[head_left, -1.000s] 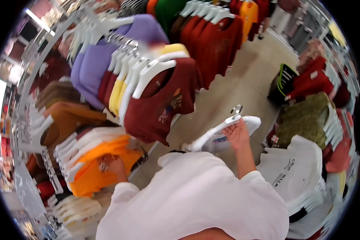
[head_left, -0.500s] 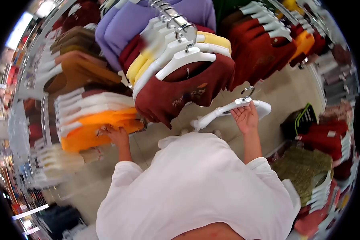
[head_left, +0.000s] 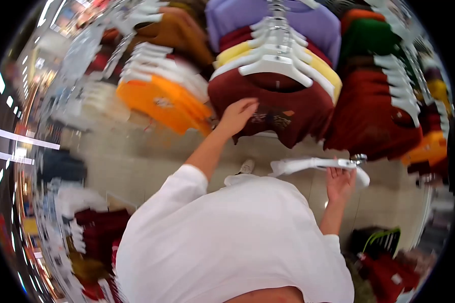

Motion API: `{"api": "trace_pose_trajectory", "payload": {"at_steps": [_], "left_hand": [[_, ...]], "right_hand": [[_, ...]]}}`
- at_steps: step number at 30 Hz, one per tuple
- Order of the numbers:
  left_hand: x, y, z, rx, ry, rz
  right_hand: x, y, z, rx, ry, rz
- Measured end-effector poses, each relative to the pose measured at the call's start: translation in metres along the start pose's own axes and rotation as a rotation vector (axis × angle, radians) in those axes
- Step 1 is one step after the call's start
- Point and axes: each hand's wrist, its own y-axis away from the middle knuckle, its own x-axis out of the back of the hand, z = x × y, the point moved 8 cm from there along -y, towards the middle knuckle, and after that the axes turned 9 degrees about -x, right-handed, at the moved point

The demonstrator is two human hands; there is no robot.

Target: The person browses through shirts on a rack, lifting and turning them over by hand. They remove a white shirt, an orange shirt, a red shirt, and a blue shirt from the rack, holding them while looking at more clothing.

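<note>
My left hand [head_left: 237, 117] is over the front of a maroon sweater [head_left: 293, 113], fingers stretched out and slightly blurred. That sweater hangs foremost on the middle rail, on a white hanger [head_left: 276, 69]. Yellow sweaters [head_left: 235, 52] and a purple sweater [head_left: 316, 22] hang behind it. Low on the right, my right hand [head_left: 340, 183] holds another white hanger [head_left: 316, 162] by its middle, near the metal hook. The fingers are partly hidden behind this hanger, and a crumpled white bit shows at its left end.
Orange tops [head_left: 159, 101] hang on a rack to the left, with brown garments [head_left: 179, 33] above. Dark red sweaters [head_left: 371, 111] fill the right rack. A black basket with a green rim [head_left: 381, 240] stands on the tiled floor [head_left: 151, 171] at lower right.
My left hand has left the orange tops and moved right to the maroon sweater. My right hand still holds the hanger, now lower in view. The whole view has turned left.
</note>
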Motion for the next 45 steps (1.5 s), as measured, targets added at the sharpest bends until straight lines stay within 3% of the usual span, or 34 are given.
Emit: {"api": "trace_pose_trajectory", "payload": {"at_steps": [2, 7, 15, 18, 19, 23, 29, 45], "left_hand": [[-0.02, -0.023, 0.036, 0.132, 0.228, 0.045], [-0.046, -0.044, 0.053, 0.238, 0.763, 0.19], [-0.051, -0.077, 0.05, 0.184, 0.939, 0.244], [-0.057, -0.079, 0.06, 0.141, 1.034, 0.243], [-0.056, -0.075, 0.064, 0.135, 1.059, 0.244], [-0.053, -0.057, 0.077, 0.062, 1.172, 0.164], [-0.023, 0.002, 0.107, 0.019, 1.14, 0.039], [0.144, 0.176, 0.051, -0.011, 0.93, 0.53]], "right_hand": [[0.009, -0.005, -0.005, -0.058, 0.014, 0.013], [0.018, 0.006, -0.025, -0.073, 0.092, -0.064], [0.013, 0.038, -0.059, 0.028, 0.127, -0.024], [0.013, 0.045, -0.068, 0.048, 0.09, -0.051], [0.008, 0.047, -0.07, 0.024, 0.099, -0.153], [-0.011, 0.057, -0.078, 0.121, 0.109, -0.046], [-0.033, 0.043, -0.076, 0.1, 0.089, -0.064], [-0.172, -0.039, 0.002, -0.077, 0.29, -0.222]]}}
